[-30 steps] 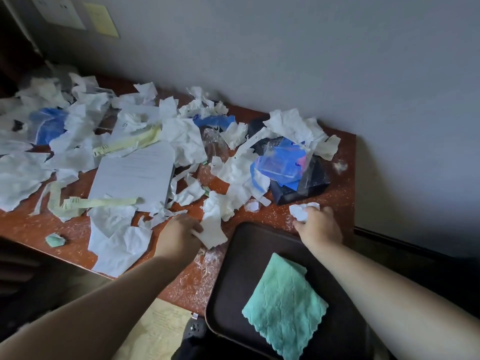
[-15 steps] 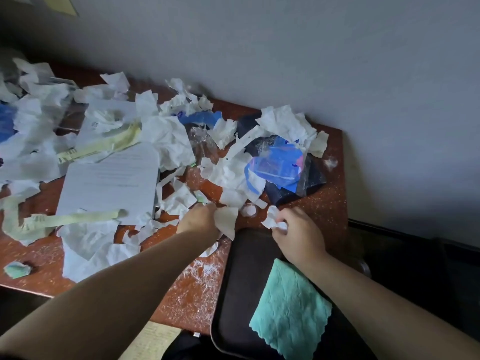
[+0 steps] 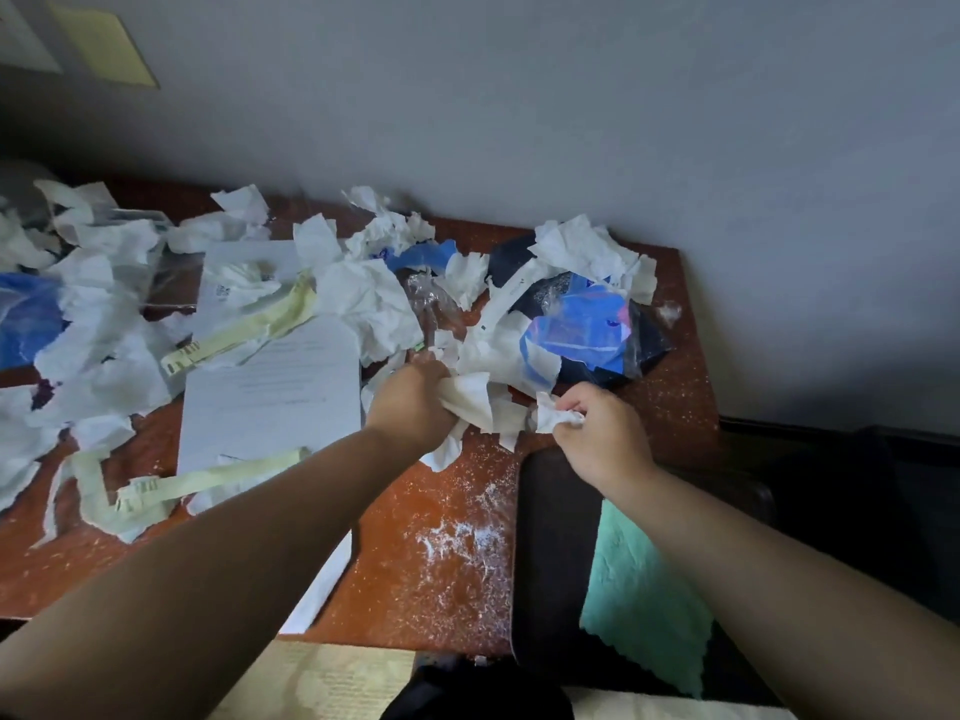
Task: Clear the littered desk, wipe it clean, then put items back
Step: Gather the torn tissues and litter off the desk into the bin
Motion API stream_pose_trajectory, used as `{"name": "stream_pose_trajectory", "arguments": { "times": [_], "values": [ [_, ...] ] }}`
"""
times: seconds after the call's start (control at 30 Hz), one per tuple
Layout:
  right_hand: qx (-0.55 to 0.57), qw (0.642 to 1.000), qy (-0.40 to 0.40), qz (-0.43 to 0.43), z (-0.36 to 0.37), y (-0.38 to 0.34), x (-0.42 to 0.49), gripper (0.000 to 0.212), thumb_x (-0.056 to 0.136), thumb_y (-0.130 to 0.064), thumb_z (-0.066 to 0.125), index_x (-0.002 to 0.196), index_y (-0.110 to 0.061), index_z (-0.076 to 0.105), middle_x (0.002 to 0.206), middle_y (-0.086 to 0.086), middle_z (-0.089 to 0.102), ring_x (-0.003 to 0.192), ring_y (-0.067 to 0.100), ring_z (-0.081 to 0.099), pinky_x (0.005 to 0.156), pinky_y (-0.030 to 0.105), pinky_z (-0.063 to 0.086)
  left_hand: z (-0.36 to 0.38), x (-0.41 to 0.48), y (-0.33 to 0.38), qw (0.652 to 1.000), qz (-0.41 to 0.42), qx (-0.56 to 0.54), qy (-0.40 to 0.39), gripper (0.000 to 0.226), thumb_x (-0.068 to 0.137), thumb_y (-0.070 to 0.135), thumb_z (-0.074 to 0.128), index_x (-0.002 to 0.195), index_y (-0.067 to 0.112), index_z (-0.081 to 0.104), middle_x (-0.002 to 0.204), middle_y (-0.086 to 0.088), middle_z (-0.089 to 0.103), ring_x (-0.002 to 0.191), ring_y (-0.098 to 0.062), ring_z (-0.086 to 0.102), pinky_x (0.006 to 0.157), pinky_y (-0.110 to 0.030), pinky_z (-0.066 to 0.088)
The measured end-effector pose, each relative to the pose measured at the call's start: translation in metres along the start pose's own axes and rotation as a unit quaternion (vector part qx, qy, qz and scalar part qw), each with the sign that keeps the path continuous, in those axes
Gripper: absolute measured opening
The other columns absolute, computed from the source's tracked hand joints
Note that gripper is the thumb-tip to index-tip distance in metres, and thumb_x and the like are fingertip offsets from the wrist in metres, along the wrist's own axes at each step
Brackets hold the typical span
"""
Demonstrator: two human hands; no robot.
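"What are the hands doing?"

"The left hand is curled tight round a bunch of white tissue. The right hand pinches a small white scrap with its thumb and fingers. The two hands are near each other but not touching."

"Where are they?"

"Low over the red-brown desk, on its right side. Just in front of the right hand is a dark tray. A green cloth lies flat in it. I can't tell if the whole tray sits on the desk."

"What's that white stuff by the tray?"

"White crumbs, like dust, spread on the bare wood to the left of the tray."

"And behind the hands?"

"A blue plastic bag on top of something dark, with torn tissue piled round it. To the left, a sheet of paper with print lies flat. A yellow strip lies across its top, and another yellow strip lies at its bottom. More white tissue covers the left side of the desk."

"And the desk itself?"

"It's pushed right up against a grey wall."
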State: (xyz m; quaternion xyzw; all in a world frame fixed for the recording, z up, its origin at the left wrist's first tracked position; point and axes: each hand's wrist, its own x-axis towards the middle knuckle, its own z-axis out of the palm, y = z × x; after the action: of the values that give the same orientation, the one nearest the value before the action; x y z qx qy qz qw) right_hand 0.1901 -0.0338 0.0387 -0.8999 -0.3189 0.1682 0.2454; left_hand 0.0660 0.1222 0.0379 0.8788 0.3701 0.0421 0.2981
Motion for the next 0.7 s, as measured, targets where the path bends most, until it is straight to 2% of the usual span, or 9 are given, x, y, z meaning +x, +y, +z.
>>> {"name": "stream_pose_trajectory", "arguments": {
  "times": [0.13,0.3,0.4,0.53,0.7],
  "values": [
    [-0.013,0.998,0.046,0.036,-0.023,0.006,-0.013,0.021,0.081,-0.009,0.059,0.101,-0.014,0.064,0.103,0.002,0.064,0.095,0.022,0.058,0.070,0.025,0.038,-0.004,0.005,0.023,0.998,0.058,-0.007,0.001,0.018,0.079,0.010,0.063,0.096,0.006,0.066,0.090,-0.012,0.066,0.083,-0.031,0.061,0.067,-0.031,0.046],
    [-0.008,0.994,0.082,0.067,-0.055,0.024,-0.030,0.023,0.081,-0.007,0.056,0.101,-0.015,0.065,0.106,0.003,0.065,0.097,0.023,0.058,0.076,0.030,0.045,-0.002,-0.003,0.062,0.994,0.111,-0.013,0.007,0.015,0.081,0.011,0.063,0.095,0.007,0.065,0.081,-0.010,0.063,0.076,-0.028,0.059,0.063,-0.028,0.041],
    [-0.005,0.993,0.097,0.063,-0.074,0.044,-0.037,0.022,0.082,-0.008,0.057,0.101,-0.016,0.065,0.107,0.004,0.065,0.096,0.024,0.058,0.076,0.030,0.046,0.000,-0.010,0.084,0.992,0.126,-0.013,0.017,0.018,0.081,0.011,0.065,0.098,0.005,0.065,0.086,-0.012,0.064,0.079,-0.030,0.060,0.064,-0.027,0.039],
    [0.005,0.994,0.095,0.053,-0.099,0.085,-0.054,0.019,0.084,-0.009,0.056,0.100,-0.016,0.063,0.105,0.003,0.063,0.090,0.022,0.056,0.070,0.027,0.042,0.020,-0.027,0.129,0.991,0.130,-0.003,0.023,0.020,0.081,0.012,0.065,0.101,0.006,0.065,0.092,-0.010,0.063,0.082,-0.027,0.058,0.066,-0.025,0.037],
    [0.015,0.993,0.099,0.062,-0.144,0.171,-0.093,0.019,0.082,-0.008,0.053,0.095,-0.017,0.064,0.100,0.001,0.065,0.091,0.023,0.058,0.072,0.030,0.045,0.091,-0.065,0.215,0.991,0.132,-0.037,-0.001,0.019,0.081,0.015,0.065,0.099,0.009,0.065,0.088,-0.008,0.064,0.083,-0.028,0.060,0.068,-0.027,0.040]
  ]
}}
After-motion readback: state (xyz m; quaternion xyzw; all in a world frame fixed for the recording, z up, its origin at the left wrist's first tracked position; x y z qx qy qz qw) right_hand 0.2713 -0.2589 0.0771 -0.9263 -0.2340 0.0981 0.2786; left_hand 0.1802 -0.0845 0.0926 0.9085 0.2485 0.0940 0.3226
